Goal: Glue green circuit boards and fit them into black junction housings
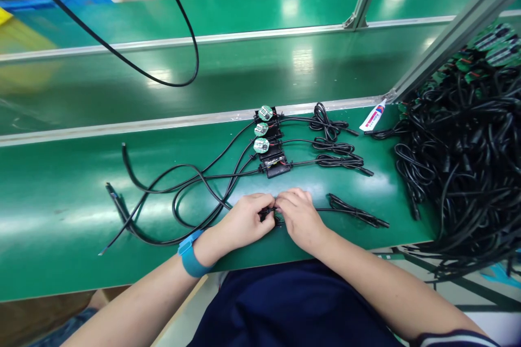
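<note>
Head cam (only view): both hands are together at the front of the green bench (61, 238), working on a small black part (267, 215) that's mostly hidden by fingers. Left hand (250, 218) has thumb + index pinching it. Right hand (299, 217) has its fingers bunched right up against the other side, but tips are tucked under, so can't tell if it's pinching too or just steadying. A thin cable runs out from under the right hand to a tied cable bundle (354, 211) lying on the bench.

Just beyond the hands there's a row of black housings (278, 172) w/ round green circuit boards (261, 145) on the far ones. Thicker black cables (191, 179) loop off to the left. White tube (373, 115) is over by the frame post, next to a big cable pile (459, 173) on the right.

IMO the step rn is fiddly fingertip work on that part, prob fitting or seating a cable, tho the exact contact's hidden. Next move prob calls for steady left pinch, light right fingertip pressure & no tugging on the thin cable.
</note>
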The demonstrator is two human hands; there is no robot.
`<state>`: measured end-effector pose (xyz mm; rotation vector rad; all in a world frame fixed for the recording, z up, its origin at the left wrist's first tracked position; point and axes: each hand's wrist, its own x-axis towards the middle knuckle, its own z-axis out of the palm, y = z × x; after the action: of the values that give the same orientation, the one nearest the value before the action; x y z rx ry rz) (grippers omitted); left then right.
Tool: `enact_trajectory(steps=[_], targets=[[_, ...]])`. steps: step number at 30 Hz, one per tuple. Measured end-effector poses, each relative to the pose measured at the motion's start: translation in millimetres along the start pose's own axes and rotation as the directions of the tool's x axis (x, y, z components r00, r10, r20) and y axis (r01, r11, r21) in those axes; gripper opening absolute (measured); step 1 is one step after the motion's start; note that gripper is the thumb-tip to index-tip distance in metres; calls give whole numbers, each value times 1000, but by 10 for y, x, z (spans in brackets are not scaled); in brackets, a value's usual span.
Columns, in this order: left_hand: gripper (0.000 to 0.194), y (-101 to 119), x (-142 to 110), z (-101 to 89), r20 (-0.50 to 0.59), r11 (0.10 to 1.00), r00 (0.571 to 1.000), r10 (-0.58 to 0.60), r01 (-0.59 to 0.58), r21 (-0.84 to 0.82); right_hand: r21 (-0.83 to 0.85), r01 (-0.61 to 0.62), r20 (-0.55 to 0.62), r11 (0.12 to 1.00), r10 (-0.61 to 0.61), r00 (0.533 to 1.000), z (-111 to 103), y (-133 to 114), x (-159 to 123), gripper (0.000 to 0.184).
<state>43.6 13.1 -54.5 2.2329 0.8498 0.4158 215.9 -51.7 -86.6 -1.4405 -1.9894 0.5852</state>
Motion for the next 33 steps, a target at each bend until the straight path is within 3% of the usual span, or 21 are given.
enact_trajectory(steps=[5,10,16,19,21,27,33], targets=[[7,28,-68,-4,30,993,993,-118,118,-5,-1,-6,-5,1000,6,1000,12,10,-1,18],[13,-21,-169,-16,21,941,960,-280,279,-191,8,28,-3,1000,-28,1000,11,46,1,17],[11,-68,-197,-71,16,969,980,-197,198,-147,54,111,3,992,-112,994,-109,63,-18,13],[20,-69,-222,-60,-14,959,980,-201,194,-206,99,152,62,983,-159,985,-167,98,-60,40],[19,-55,-251,-47,-30,969,983,-182,175,-172,89,170,84,981,-178,981,-172,126,-84,47],[13,23,-336,-1,-98,996,994,-46,53,76,7,153,30,988,-153,988,-103,152,-91,49],[16,19,-304,-24,-104,992,994,22,-8,128,-29,167,18,986,-166,986,-97,153,-103,45]])
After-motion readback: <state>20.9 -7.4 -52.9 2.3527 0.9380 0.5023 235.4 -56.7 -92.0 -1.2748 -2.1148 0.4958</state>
